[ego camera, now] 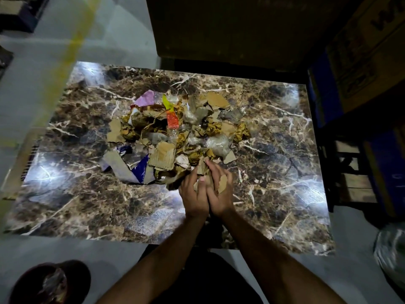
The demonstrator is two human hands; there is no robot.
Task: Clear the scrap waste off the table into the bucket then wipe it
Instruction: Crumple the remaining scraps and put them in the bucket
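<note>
A heap of scrap waste (175, 132), made of torn cardboard, crumpled paper, plastic wrap and coloured wrappers, lies in the middle of the marble-patterned table (87, 205). At the heap's near edge my left hand (194, 194) and my right hand (219, 191) are pressed side by side, fingers curled round a bunch of cardboard scraps (222, 185) gathered between them. A dark red bucket (52, 281) with some scrap inside stands on the floor at the lower left, below the table's front edge.
Cardboard boxes (361, 51) are stacked at the right, and a large dark box (230, 27) stands behind the table. A clear plastic bag (392, 249) lies on the floor at the lower right. A yellow line (72, 47) crosses the grey floor on the left.
</note>
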